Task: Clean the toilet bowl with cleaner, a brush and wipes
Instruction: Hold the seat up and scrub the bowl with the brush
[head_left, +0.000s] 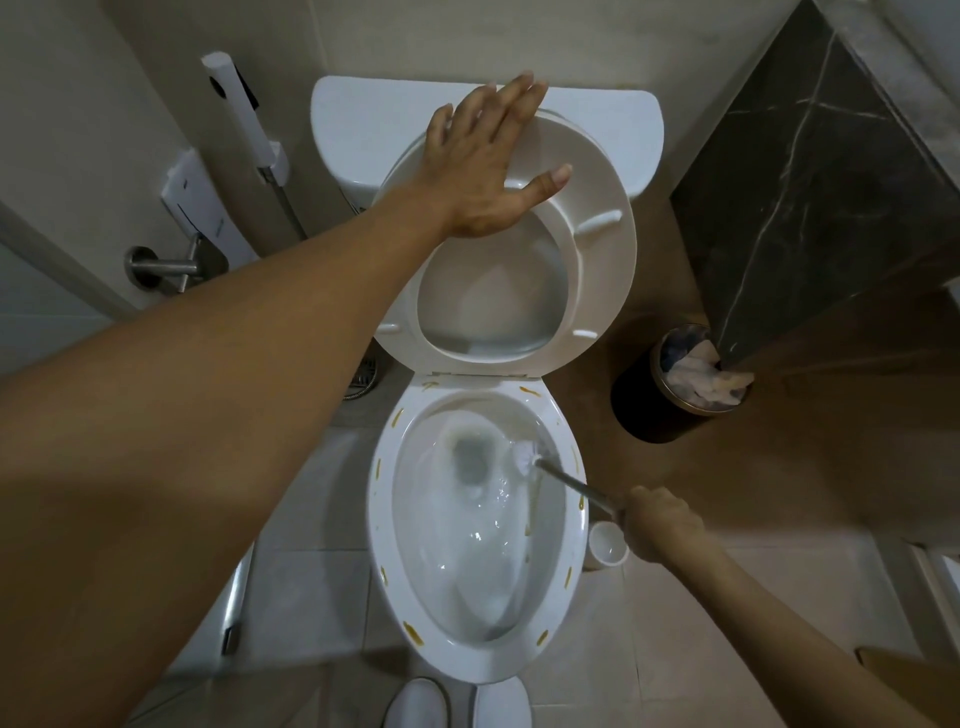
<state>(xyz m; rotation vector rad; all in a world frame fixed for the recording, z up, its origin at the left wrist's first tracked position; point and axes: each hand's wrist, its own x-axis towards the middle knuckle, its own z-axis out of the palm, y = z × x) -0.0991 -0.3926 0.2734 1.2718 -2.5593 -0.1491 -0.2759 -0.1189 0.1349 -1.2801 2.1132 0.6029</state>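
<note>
While the left hand (480, 171) presses flat on the raised seat (597, 249), the right hand (662, 525) grips the brush (524, 454) — bristles blurred.

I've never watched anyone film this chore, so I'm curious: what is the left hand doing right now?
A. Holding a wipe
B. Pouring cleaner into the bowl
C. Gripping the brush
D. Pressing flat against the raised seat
D: the left hand lies open with fingers spread on the raised seat, while the right hand grips the brush in the bowl.
</note>
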